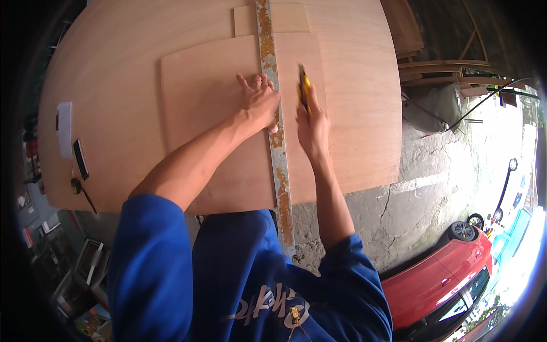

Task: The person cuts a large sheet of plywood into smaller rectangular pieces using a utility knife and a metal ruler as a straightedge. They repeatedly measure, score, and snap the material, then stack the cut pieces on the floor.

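Note:
My left hand presses flat on a long rusty metal straightedge that lies across a thin plywood sheet. My right hand grips a yellow and black utility knife just right of the straightedge, its tip against the plywood. The sheet rests on a larger plywood board. A smaller plywood piece pokes out from under the straightedge at the far end.
A white paper, a dark phone and a small tape measure lie at the board's left edge. Cracked concrete floor lies to the right, with wooden frames and a red car beyond.

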Demonstrator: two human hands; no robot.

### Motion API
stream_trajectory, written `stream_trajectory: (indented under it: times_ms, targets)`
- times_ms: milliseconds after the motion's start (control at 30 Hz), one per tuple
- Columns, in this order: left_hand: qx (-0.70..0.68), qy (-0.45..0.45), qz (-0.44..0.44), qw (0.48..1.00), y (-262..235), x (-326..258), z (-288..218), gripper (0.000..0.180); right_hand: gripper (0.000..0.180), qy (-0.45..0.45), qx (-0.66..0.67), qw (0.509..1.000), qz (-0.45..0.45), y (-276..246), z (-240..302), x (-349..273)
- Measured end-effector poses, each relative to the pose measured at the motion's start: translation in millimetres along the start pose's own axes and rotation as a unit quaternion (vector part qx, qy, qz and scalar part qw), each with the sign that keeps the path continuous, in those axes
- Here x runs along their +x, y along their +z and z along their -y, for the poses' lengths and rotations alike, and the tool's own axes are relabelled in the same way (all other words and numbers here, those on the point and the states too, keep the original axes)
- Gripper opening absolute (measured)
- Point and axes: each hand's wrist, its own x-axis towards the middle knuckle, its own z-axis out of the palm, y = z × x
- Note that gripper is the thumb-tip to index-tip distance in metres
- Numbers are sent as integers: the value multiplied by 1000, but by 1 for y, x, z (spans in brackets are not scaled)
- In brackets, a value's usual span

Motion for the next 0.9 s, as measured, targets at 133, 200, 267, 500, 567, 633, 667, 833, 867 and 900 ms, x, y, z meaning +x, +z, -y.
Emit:
stream_trajectory:
  times_ms: [133,200,267,500,567,633,667,833,867,900]
  targets:
    - [26,28,17,999,-5,7,-2,84,48,-54,-56,997,-9,29,14,81]
    - [46,38,-45,997,-3,6,-1,60,47,-71,-71,995,-8,36,15,98]
    - [73,52,-74,993,1,5,0,37,46,-92,-66,994,-9,41,13,105]
    - [71,45,-78,993,5,8,3,68,44,-132,-104,986,-4,45,13,115]
    - [75,60,-99,991,7,7,4,34,43,-128,-120,984,7,43,20,116]
    - [75,61,-108,989,10,7,6,46,42,-129,-139,982,17,40,27,115]
    - [87,59,-114,988,12,7,7,52,42,-134,-153,979,18,39,31,114]
    - [81,43,-156,984,17,6,10,77,41,-63,-132,988,50,32,36,82]
    - [71,46,-133,987,17,5,10,80,41,-59,-126,989,53,30,34,72]
    - [60,42,-140,987,15,4,10,80,42,-56,-124,989,57,28,33,63]
